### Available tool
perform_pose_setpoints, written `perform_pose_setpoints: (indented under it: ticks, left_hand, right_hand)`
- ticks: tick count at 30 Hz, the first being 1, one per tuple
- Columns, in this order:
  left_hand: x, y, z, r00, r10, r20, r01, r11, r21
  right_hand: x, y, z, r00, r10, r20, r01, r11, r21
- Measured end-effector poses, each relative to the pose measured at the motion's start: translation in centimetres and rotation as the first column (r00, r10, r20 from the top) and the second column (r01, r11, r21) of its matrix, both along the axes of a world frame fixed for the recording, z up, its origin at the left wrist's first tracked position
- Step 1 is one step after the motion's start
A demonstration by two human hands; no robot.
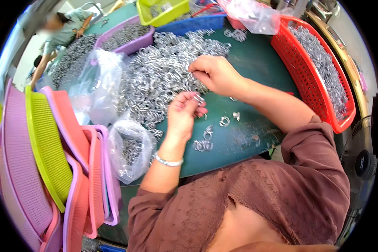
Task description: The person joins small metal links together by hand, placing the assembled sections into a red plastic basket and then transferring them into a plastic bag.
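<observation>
Left hand: fingers curled in front of the ring pile, pinching what looks like a metal ring
Right hand: over the pile's right edge, thumb and forefinger nearly together — cannot tell whether anything is between them
Loose clusters: few, set apart in front of the pile
Red basket: right of the pile, well filled
Remaining: the pile is large — most work seems ahead

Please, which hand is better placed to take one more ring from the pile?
Probably the right hand: it hangs over the pile of metal rings, though whether it holds anything is unclear. The left hand grips a small metal piece.
</observation>
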State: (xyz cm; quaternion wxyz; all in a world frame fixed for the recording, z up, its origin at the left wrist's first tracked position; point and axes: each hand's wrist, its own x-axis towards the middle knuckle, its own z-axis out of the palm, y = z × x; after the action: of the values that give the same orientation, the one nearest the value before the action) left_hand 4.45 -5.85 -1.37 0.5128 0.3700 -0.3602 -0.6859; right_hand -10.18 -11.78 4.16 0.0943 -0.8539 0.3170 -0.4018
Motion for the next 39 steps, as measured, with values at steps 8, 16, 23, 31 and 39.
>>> perform_pose_setpoints:
  ticks: [8,16,23,31,39]
  left_hand:
    - [1.3,-0.1,-0.7,1.000,0.008,0.029,-0.006,0.997,-0.081]
    - [1.2,-0.9,-0.8,0.996,0.036,-0.077,-0.037,0.999,-0.018]
    - [1.5,-0.9,-1.2,0.977,-0.019,-0.212,0.021,1.000,0.007]
    - [0.7,-0.3,-1.1,0.975,-0.104,-0.195,0.111,0.994,0.023]
    - [0.2,0.1,-1.4,0.994,-0.089,-0.056,0.088,0.996,-0.012]
  right_hand:
    - [11.2,-15.5,6.7,0.977,-0.159,-0.141,0.209,0.826,0.523]
    - [12.8,-16.4,7.9,0.837,-0.220,0.500,-0.218,0.705,0.675]
    - [4.3,-6.8,3.5,0.980,0.124,0.155,-0.198,0.690,0.696]
    - [-1.8,2.4,-1.2,0.968,0.242,0.063,-0.220,0.710,0.669]
    - [-2.1,3.8,-3.3,0.967,0.155,0.204,-0.253,0.703,0.664]
